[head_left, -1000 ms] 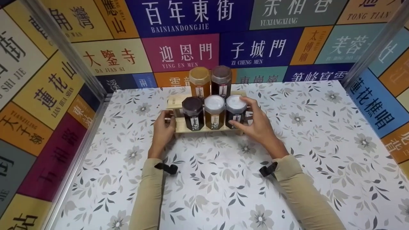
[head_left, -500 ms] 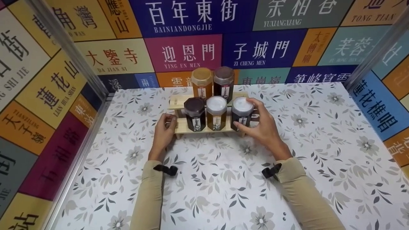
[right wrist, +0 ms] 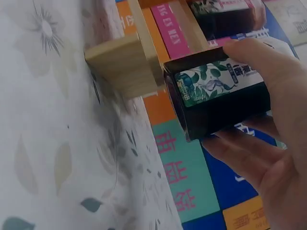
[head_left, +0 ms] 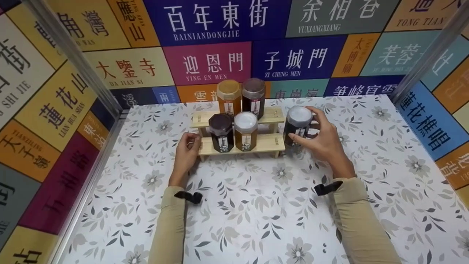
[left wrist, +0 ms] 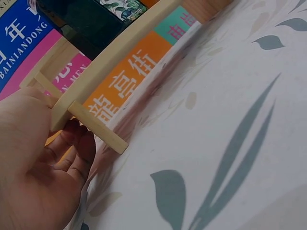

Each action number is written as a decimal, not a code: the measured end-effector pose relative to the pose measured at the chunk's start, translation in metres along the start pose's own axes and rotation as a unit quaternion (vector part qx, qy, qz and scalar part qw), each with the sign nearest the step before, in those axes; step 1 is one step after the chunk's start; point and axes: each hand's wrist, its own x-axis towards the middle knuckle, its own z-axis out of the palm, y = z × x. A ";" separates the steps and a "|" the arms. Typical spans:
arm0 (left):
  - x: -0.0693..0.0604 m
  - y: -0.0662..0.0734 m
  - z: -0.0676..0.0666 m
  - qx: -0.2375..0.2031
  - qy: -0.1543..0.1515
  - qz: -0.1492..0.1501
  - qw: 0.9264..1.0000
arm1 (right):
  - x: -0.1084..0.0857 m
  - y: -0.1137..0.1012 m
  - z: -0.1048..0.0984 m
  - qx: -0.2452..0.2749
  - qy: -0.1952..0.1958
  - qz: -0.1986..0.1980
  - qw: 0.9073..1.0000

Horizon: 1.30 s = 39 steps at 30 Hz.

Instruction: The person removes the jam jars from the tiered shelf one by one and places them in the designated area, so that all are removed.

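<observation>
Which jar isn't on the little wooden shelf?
The dark jar with the whitish lid; the right hand holds it beside the wooden shelf. The other four jars stand on the shelf.

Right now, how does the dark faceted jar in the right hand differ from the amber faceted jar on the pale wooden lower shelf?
The dark faceted jar looks nearly black, while the amber faceted jar is golden brown. The dark jar is off the pale wooden lower shelf, held in the right hand; the amber jar stands on it. Both have whitish tops and pale labels.
</observation>
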 end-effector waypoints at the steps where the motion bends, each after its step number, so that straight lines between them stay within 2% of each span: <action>1: 0.000 -0.001 0.000 -0.002 0.001 0.000 1.000 | 0.000 0.004 -0.001 0.005 0.000 0.009 1.000; 11: -0.003 0.002 0.001 -0.047 0.014 -0.017 0.999 | -0.003 0.038 0.015 0.049 -0.025 0.106 0.993; 15: -0.004 0.003 0.002 -0.040 0.027 -0.021 0.999 | 0.002 0.041 0.023 0.046 -0.024 0.130 0.990; 19: -0.003 0.004 0.002 -0.029 0.037 -0.012 0.999 | 0.013 0.040 0.028 0.031 -0.030 0.149 0.988; 22: 0.000 0.007 0.002 -0.029 0.042 -0.004 0.999 | 0.025 0.041 0.033 0.033 -0.028 0.152 0.987; 29: 0.005 0.008 0.005 -0.008 0.062 -0.001 0.998 | 0.041 0.049 0.042 0.036 -0.016 0.126 0.991; 33: 0.004 0.008 0.005 -0.011 0.075 0.001 0.997 | 0.042 0.050 0.046 0.030 -0.013 0.115 0.993; 39: 0.004 0.005 0.005 -0.030 0.068 -0.008 0.997 | 0.035 0.045 0.045 0.041 -0.030 0.128 0.991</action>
